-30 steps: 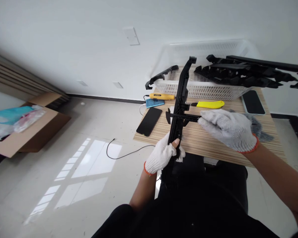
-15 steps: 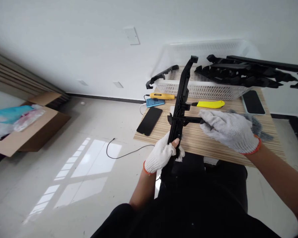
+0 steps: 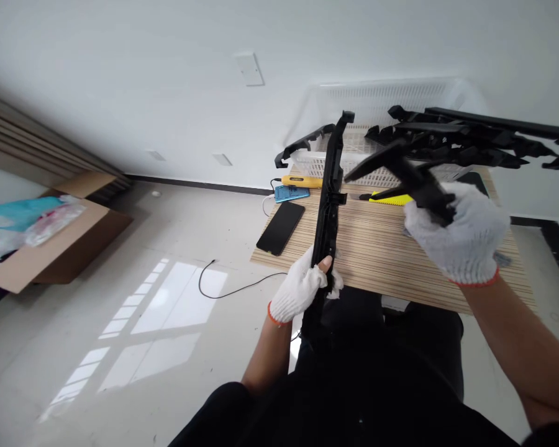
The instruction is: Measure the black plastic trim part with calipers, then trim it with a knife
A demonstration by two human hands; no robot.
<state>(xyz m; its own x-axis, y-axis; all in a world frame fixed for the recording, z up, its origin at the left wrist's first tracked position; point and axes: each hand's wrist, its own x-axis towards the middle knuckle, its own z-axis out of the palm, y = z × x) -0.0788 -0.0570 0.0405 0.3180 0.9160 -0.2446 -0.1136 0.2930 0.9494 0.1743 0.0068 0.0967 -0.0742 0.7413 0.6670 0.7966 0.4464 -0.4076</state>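
My left hand (image 3: 300,287), in a white knit glove with the thumb tip bare, is closed round the lower part of a long black plastic trim bar (image 3: 330,198). The bar slants upward over the table, its hooked top in front of the basket. My right hand (image 3: 463,236), also gloved, grips a black T-shaped piece (image 3: 414,177) with pronged arms, smeared by motion; I cannot tell its exact kind. This piece is raised right of the bar, apart from it. Behind it a yellow utility knife (image 3: 391,199) lies partly hidden on the table.
A white plastic basket (image 3: 314,162) at the back holds several black plastic parts (image 3: 466,139), some jutting over its right side. On the wood-grain table (image 3: 368,248) lie a black phone (image 3: 281,228), a blue device (image 3: 292,194) and a yellow-handled tool (image 3: 300,181). A cardboard box (image 3: 81,242) stands left.
My right hand has drawn the black T-shaped piece off the trim bar, lifting and turning it to the right. The bar's top has tilted slightly left in my left hand.
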